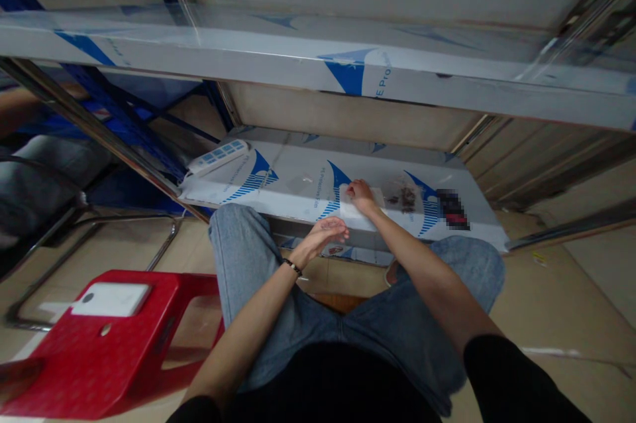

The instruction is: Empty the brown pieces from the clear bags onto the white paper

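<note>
My left hand (pixel 325 236) hovers over the front edge of the lower shelf, fingers apart and slightly bent, with nothing visible in it. Farther in, my right hand (pixel 362 195) is closed with its fingers curled down towards the film-covered shelf surface (pixel 288 171). Whatever it may be holding is too small or hidden to make out. Beneath its wrist lies a flat whitish sheet or bag (pixel 354 209). Just to the right is a patch of small dark brown pieces (pixel 407 197), seemingly in clear plastic. A pixelated dark and red item (pixel 453 209) lies beyond them.
A white power strip (pixel 218 156) lies at the shelf's left end. An upper shelf (pixel 223 55) runs overhead, between metal posts. On my left, a red plastic stool (pixel 124 337) bears a white phone-like object (pixel 112 299). Another person's leg (pixel 44 171) shows at far left.
</note>
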